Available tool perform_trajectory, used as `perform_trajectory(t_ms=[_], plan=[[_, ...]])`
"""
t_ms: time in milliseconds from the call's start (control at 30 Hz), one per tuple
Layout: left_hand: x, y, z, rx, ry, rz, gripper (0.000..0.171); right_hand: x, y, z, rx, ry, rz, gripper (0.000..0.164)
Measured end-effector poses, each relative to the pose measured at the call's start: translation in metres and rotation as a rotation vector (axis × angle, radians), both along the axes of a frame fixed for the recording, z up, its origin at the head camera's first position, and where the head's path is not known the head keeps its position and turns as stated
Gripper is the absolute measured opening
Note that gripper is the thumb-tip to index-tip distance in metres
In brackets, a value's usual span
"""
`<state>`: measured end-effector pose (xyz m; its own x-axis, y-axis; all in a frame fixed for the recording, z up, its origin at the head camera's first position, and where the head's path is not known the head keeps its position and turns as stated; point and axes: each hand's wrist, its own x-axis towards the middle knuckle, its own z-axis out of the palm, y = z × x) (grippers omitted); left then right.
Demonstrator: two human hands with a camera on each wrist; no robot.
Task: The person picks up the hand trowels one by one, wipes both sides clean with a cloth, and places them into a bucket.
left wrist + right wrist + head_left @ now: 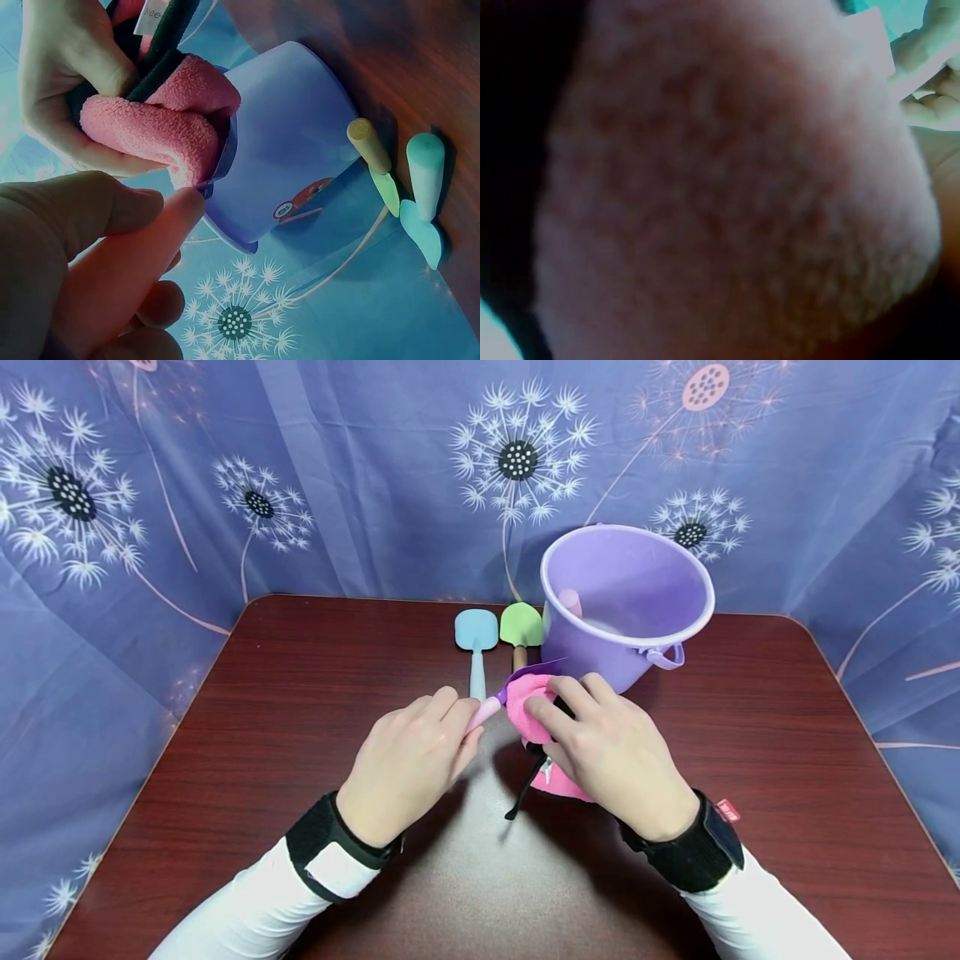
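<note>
My left hand (411,753) grips the pink handle of a small toy shovel (486,713), its thumb lying along the handle in the left wrist view. The shovel's purple blade points up and right, toward the bucket. Bunched in my right hand (621,750) is a fuzzy pink cleaning cloth (527,717) with black edging, a white label and a dangling black strap (522,793). The cloth (165,127) wraps against the blade and covers much of it. In the right wrist view the blurred cloth (735,195) fills most of the picture.
A purple bucket (600,652) stands at the back right, a pink handle (570,602) poking up inside it. Left of it lie a green shovel (521,625) with a tan handle and a light blue shovel (476,630). A dandelion-print curtain (375,485) hangs behind the wooden table (300,693).
</note>
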<state>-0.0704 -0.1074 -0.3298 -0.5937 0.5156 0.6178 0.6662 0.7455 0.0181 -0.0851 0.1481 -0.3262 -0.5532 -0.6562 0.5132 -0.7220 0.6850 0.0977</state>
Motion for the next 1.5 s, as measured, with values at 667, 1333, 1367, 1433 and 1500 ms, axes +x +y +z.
perform_trajectory(t_ms=[667, 1333, 1367, 1433, 1500], plan=[[0.002, 0.001, 0.004, -0.011, -0.084, -0.011, 0.020, 0.001, -0.001, -0.001, -0.074, -0.047, 0.049, 0.034], [0.001, -0.006, 0.008, 0.006, -0.055, -0.013, 0.020, -0.005, 0.007, 0.000, -0.160, -0.020, -0.055, 0.037], [0.001, -0.007, 0.009, 0.009, -0.051, -0.011, 0.020, -0.006, 0.007, 0.000, -0.167, -0.013, -0.065, 0.038], [0.000, -0.008, 0.010, 0.015, -0.044, -0.009, 0.019, -0.006, 0.008, 0.000, -0.176, -0.002, -0.088, 0.038], [0.000, -0.009, 0.010, 0.023, -0.038, -0.006, 0.019, -0.007, 0.009, -0.001, -0.188, 0.007, -0.112, 0.039]])
